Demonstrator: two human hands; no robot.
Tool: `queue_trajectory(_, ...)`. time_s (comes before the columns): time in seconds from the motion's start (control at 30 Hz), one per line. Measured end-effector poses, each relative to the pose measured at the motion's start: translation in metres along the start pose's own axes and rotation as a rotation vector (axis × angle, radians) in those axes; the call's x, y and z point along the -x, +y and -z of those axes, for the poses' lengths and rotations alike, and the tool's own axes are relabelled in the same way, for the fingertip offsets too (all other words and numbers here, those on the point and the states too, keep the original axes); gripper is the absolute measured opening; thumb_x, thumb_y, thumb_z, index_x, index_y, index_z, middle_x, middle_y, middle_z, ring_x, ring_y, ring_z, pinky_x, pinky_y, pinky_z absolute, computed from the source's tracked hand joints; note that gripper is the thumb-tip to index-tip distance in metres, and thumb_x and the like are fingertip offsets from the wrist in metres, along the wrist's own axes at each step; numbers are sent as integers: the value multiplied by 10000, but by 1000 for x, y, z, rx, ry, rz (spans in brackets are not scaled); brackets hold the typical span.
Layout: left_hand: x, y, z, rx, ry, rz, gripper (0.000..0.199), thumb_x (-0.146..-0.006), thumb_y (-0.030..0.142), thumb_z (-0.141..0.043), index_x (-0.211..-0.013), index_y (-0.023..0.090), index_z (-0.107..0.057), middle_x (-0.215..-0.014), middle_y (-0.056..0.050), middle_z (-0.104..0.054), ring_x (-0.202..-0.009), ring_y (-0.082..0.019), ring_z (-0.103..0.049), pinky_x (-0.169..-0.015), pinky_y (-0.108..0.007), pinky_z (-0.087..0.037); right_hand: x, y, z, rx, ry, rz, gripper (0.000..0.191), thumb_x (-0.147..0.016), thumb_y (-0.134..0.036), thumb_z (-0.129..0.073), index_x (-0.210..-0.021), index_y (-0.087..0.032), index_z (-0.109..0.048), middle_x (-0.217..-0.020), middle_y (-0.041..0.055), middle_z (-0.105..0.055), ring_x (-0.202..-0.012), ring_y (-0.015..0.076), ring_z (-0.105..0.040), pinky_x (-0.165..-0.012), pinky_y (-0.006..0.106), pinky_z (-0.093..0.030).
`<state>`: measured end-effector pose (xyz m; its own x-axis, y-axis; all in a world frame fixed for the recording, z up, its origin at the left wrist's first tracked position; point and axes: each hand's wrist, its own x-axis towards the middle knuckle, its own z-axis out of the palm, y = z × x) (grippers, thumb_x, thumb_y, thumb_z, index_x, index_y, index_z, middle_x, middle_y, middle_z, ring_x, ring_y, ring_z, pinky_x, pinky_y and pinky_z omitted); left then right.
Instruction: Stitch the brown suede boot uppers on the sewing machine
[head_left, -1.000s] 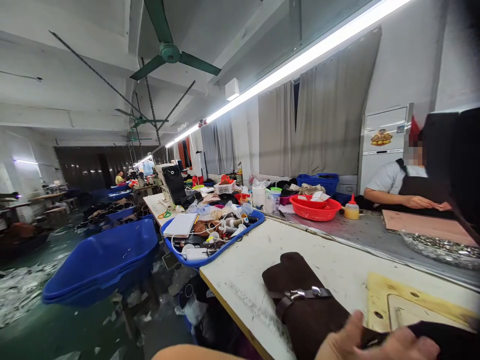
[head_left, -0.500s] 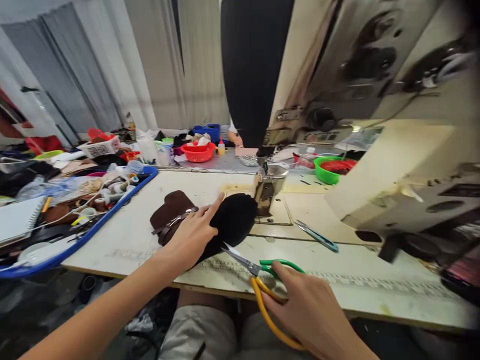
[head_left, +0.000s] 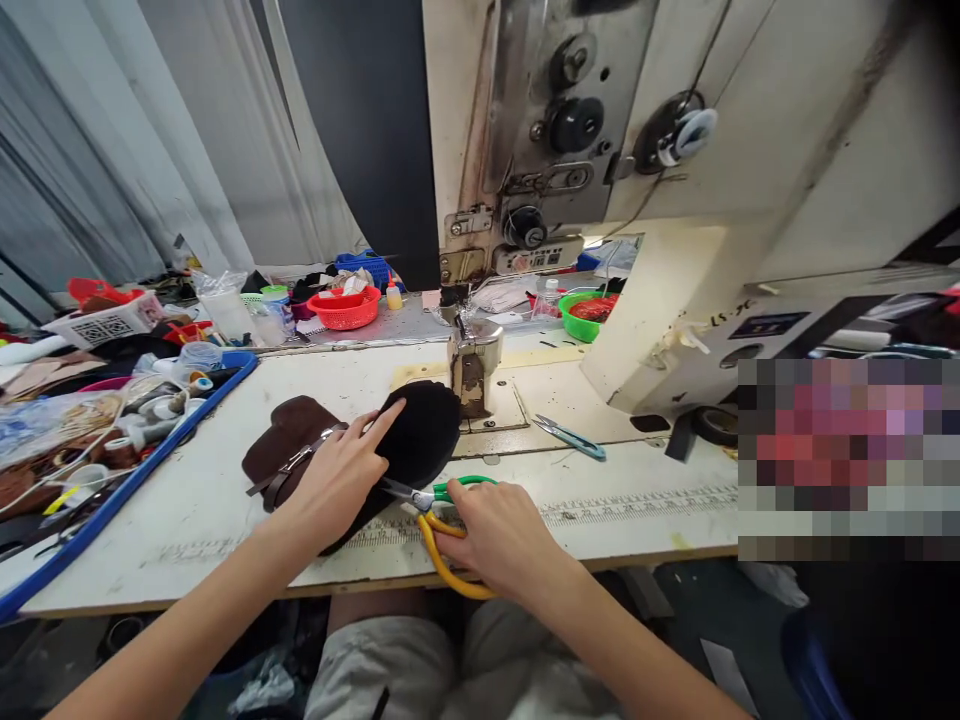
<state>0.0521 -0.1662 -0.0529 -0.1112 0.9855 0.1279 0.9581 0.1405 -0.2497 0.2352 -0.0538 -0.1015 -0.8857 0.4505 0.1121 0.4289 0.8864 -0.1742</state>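
My left hand [head_left: 341,475] lies on a piece with a dark brown part [head_left: 289,432], a strap with a metal buckle, and a fuzzy black part [head_left: 420,435]. Its index finger stretches over the black part, and the other fingers press on the piece. In my right hand [head_left: 499,535] are scissors [head_left: 442,575] with one green and one orange handle loop. The scissors' blades reach the black part's near edge beside my left fingers; their tips are hidden there. Small blue thread snips [head_left: 571,437] lie on the table right of the presser foot.
The sewing machine [head_left: 540,130] rises over the white table [head_left: 637,515], its foot [head_left: 474,370] beside the black part. A blue-rimmed tray [head_left: 161,475] of spools lies left. Red [head_left: 345,310] and green [head_left: 585,318] baskets stand behind.
The view has turned right. The scissors have moved left, and their blades now reach the edge of the black part near my left fingers. My left hand stays on the piece.
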Motion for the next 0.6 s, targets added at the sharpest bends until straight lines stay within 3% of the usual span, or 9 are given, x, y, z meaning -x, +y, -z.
queue_trajectory(0.1, 0, -9, 6, 61, -63, 16, 356, -872, 59, -459, -729, 190, -757, -1689, -48, -255, -1010, -276, -710, -765, -412, -569, 1, 2, -2, -2, -26, 21, 267, -916, -464, -642, -881, -203, -681, -806, 55, -777, -751, 243, -739, -565, 292, -292)
queue_trajectory(0.17, -2, -13, 10, 95, -97, 17, 361, -863, 77, -448, -777, 205, -774, -1681, -26, -284, -834, -210, -729, -736, -382, -553, 1, 1, -1, -1, -26, 27, 284, -923, -476, -639, -910, -196, -682, -823, 63, -778, -772, 252, -740, -578, 284, -313)
queue_trajectory(0.33, -9, -21, 16, 155, -121, -4, 330, -840, 114, -457, -779, 194, -772, -1663, -11, -332, -877, -222, -730, -784, -364, -519, -8, -8, 1, -1, -23, 69, 275, -938, -431, -625, -976, -165, -682, -894, 102, -781, -852, 273, -745, -634, 277, -383)
queue_trajectory(0.6, -13, -31, 16, 287, -55, -18, 297, -880, 196, -492, -808, 210, -780, -1599, -31, -441, -872, -166, -699, -771, -309, -496, -10, -14, -3, 4, 4, 54, 278, -949, -434, -599, -974, -167, -671, -862, 104, -774, -847, 294, -752, -642, 287, -420)
